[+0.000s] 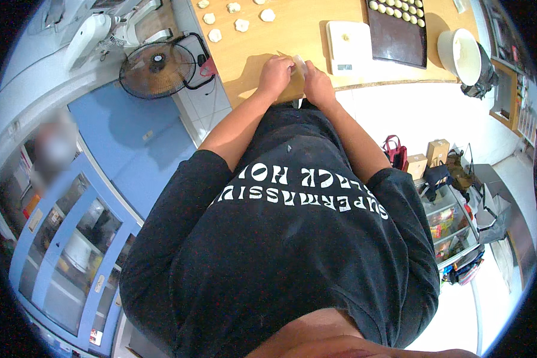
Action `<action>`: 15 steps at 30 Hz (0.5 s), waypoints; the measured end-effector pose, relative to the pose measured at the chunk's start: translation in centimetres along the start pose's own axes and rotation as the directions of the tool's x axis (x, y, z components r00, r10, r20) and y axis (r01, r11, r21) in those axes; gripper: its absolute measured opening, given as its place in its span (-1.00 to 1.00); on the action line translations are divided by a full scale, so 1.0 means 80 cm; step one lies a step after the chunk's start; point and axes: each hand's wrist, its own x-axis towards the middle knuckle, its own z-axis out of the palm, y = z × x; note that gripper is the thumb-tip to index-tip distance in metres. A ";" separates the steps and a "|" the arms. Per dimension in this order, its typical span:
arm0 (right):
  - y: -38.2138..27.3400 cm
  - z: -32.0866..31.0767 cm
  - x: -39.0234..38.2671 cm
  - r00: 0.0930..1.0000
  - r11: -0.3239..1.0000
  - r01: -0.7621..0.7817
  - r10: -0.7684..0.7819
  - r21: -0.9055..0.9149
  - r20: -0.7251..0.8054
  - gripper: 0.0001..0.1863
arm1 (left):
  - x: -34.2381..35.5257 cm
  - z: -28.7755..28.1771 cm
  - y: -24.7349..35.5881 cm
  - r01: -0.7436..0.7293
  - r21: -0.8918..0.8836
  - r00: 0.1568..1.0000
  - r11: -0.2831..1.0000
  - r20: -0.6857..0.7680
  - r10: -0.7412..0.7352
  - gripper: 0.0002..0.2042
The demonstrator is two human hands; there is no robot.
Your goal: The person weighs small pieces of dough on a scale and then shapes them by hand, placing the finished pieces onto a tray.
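At the wooden table's [256,36] near edge, my left hand [275,76] and my right hand [317,83] are close together with fingers curled around a pale, flat-looking object [299,62] that I cannot make out clearly. Several flattened pale dough pieces [241,25] lie toward the far left of the table. A white digital scale [349,51] stands right of my hands, with a small dough piece [345,37] on it. Beyond it, a dark tray [397,48] holds several rows of round dough balls [398,12].
A white bowl [459,56] stands at the table's right end beside a dark bag [483,83]. A black fan [152,71] is left of the table, near a blue door [119,131]. Bags [397,152] and cardboard boxes [437,152] sit at the right by a glass cabinet [450,227].
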 end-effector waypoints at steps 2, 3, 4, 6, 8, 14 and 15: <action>-0.002 0.001 0.002 0.998 0.999 0.054 -0.054 0.000 -0.030 -0.73 | 0.002 0.000 -0.001 -0.001 -0.004 1.000 1.000 0.017 0.001 -0.91; -0.004 0.006 0.004 0.998 0.998 0.058 -0.058 0.000 -0.026 -0.73 | 0.004 -0.002 0.000 0.001 -0.019 1.000 1.000 0.029 0.000 -0.92; -0.007 0.012 0.007 0.998 0.998 0.057 -0.058 -0.017 -0.037 -0.75 | 0.005 -0.004 0.002 0.003 -0.035 0.999 0.999 0.040 -0.001 -0.94; -0.017 0.016 0.016 0.997 0.997 0.063 -0.064 -0.037 -0.044 -0.76 | 0.003 -0.010 0.002 0.041 -0.030 0.998 0.999 0.047 -0.039 -0.97; -0.029 0.010 0.026 0.997 0.996 0.073 -0.073 -0.048 -0.013 -0.79 | 0.000 -0.010 0.004 0.077 -0.026 0.996 0.997 0.052 -0.075 -0.96; -0.008 0.000 0.002 0.999 0.997 -0.033 0.035 -0.075 0.025 -0.70 | -0.034 -0.019 -0.020 0.425 -0.123 0.905 0.897 0.095 -0.415 -0.65; -0.005 -0.008 -0.010 0.999 0.996 -0.031 0.033 -0.080 0.022 -0.70 | -0.047 -0.008 -0.043 0.319 -0.108 0.947 0.942 0.073 -0.312 -0.60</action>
